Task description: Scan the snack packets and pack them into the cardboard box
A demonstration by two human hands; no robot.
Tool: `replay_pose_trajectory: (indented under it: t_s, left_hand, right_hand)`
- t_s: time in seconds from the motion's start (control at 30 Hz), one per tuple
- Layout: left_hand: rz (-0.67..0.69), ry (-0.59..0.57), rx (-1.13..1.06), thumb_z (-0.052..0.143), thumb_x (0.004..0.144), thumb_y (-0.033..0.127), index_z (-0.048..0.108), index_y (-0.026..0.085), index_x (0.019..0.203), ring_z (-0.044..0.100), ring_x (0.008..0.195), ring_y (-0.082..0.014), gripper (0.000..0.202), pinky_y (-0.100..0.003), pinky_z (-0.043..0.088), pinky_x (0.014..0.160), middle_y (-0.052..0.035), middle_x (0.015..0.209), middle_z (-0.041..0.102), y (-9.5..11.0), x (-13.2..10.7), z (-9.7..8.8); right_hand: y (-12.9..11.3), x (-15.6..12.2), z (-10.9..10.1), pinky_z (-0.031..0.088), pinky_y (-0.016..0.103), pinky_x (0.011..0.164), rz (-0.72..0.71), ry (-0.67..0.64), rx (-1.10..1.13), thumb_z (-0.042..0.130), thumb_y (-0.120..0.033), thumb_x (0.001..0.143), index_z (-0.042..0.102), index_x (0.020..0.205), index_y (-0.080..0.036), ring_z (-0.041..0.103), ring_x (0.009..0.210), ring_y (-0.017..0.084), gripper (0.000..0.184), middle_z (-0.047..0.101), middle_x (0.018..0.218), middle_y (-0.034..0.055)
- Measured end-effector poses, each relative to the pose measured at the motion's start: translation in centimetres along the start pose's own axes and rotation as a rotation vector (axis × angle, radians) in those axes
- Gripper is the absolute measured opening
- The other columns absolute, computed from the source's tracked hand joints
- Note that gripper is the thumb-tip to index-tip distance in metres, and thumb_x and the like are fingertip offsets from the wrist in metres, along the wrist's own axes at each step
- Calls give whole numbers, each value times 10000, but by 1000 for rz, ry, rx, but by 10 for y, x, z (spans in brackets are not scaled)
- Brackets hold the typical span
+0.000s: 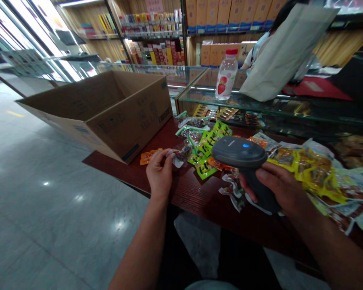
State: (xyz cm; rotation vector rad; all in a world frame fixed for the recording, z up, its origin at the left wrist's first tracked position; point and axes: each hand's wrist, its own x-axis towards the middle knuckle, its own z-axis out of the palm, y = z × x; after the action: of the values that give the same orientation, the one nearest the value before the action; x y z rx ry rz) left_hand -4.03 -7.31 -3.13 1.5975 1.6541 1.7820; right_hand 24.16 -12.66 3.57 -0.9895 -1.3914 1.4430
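The left hand is over the near edge of the dark reddish-brown wooden counter, its fingers closed in a pinch on a small clear plastic snack packet. The right hand is wrapped around the grip of a grey handheld barcode scanner, its fingers closed and the scanner's blue-lit top facing up. The 2 hands are near each other, with a narrow stretch of air between the pinched packet and the scanner's nose.

Under and between them lies a loose spread of bright green snack packets, with orange packets at the left of the spread. A heap of larger yellow-and-clear packets runs toward the counter's right end. Some packets sit close to the near edge.

A large open brown cardboard box stands at the left end of the counter, its corner jutting past the edge and its side just beyond the left hand. Past that edge, the grey polished stone floor is open. Ahead, a glass display case closes off the far side, with 1 clear plastic bottle with a red cap standing on top.
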Motion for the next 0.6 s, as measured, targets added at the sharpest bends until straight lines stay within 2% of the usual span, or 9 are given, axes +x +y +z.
replay_pose_trajectory:
  t_s: [0.17, 0.4, 0.6]
  left_hand:
    - [4, 6, 27, 653, 869, 294, 748, 202, 904, 683, 932, -197, 137, -336, 526, 906, -41, 948, 753, 2, 0, 0]
    - [-4, 3, 52, 628, 885, 301, 762, 209, 903, 681, 906, -193, 163, -321, 522, 891, -32, 941, 752, 4, 0, 0]
    - [32, 4, 46, 645, 878, 263, 767, 204, 920, 678, 899, -182, 142, -306, 514, 872, -29, 934, 754, 3, -1, 0]
  right_hand:
    - [0, 0, 0, 404, 266, 451, 10, -3, -7, 683, -567, 897, 698, 756, -193, 531, 473, 147, 400, 644, 598, 27]
    - [6, 1, -4, 408, 247, 455, -54, -81, -30, 644, -498, 955, 697, 782, -189, 545, 483, 129, 358, 648, 631, 19]
    - [7, 0, -6, 410, 263, 479, -28, -98, -44, 633, -525, 955, 692, 778, -207, 541, 481, 137, 369, 630, 597, 10]
